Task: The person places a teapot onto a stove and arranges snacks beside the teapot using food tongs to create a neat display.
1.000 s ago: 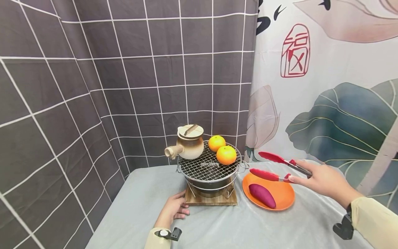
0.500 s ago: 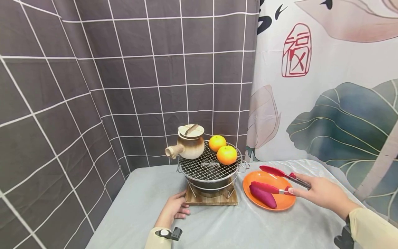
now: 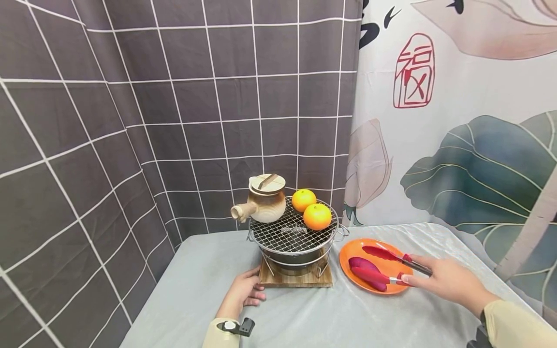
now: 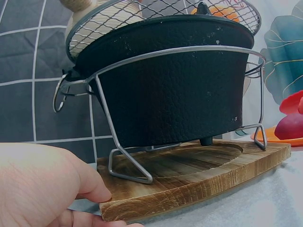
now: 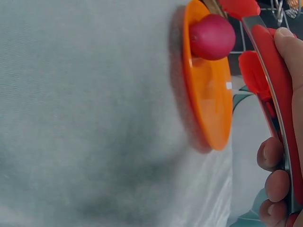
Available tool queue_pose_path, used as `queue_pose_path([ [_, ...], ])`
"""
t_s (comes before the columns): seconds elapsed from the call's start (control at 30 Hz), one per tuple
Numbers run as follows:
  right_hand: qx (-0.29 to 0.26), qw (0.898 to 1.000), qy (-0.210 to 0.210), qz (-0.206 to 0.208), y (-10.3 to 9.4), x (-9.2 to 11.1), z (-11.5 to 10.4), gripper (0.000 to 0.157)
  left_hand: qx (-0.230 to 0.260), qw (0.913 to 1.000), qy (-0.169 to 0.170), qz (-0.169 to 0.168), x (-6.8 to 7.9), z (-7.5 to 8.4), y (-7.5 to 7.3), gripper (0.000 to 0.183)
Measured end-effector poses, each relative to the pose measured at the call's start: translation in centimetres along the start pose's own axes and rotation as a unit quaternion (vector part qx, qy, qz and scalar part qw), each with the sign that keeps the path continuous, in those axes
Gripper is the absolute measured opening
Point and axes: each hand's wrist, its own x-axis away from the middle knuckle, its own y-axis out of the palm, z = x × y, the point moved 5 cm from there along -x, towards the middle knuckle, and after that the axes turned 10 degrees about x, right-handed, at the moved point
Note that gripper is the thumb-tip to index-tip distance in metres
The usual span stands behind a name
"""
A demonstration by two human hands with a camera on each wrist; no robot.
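Note:
In the head view my right hand (image 3: 452,280) grips red-tipped tongs (image 3: 415,267) over the orange plate (image 3: 402,285). Their arms are spread; the nearer red tip overlaps a purple sweet potato (image 3: 356,262) lying on the plate, and the other tip is beyond it. From the right wrist, the tongs (image 5: 279,80) show held between thumb and curled fingers, with the sweet potato (image 5: 213,38) to their left. My left hand (image 3: 241,294) holds the near left corner of a wooden board (image 4: 199,189), thumb and fingers pinching its edge. On that board stands a black stove (image 4: 175,94) in a wire frame.
The stove's wire grill (image 3: 283,241) carries a lidded clay pot (image 3: 267,208) whose side handle points left. Two oranges (image 3: 317,217) sit at the grill's right. A grey cloth (image 3: 304,319) covers the table, and a dark checked curtain (image 3: 278,96) hangs behind.
My right hand has lowered the spread tongs from above the plate's far side down over the sweet potato. My left hand stays at the board's corner.

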Motion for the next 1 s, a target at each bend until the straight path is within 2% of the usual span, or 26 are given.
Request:
queue_pose_path([
  [0.3, 0.008, 1.0, 0.006, -0.011, 1.0, 0.3, -0.1, 0.09, -0.002, 1.0, -0.003, 0.002, 0.0, 0.1, 0.0, 0.062],
  [0.5, 0.016, 1.0, 0.009, -0.003, 1.3, 0.6, 0.2, 0.093, -0.002, 1.0, -0.002, 0.002, 0.0, 0.1, -0.1, 0.061],
  [1.0, 0.039, 0.999, 0.005, 0.0, 1.7, 0.6, 0.1, 0.089, -0.006, 0.9999, -0.005, 0.007, -0.3, -0.2, -0.2, 0.06],
])
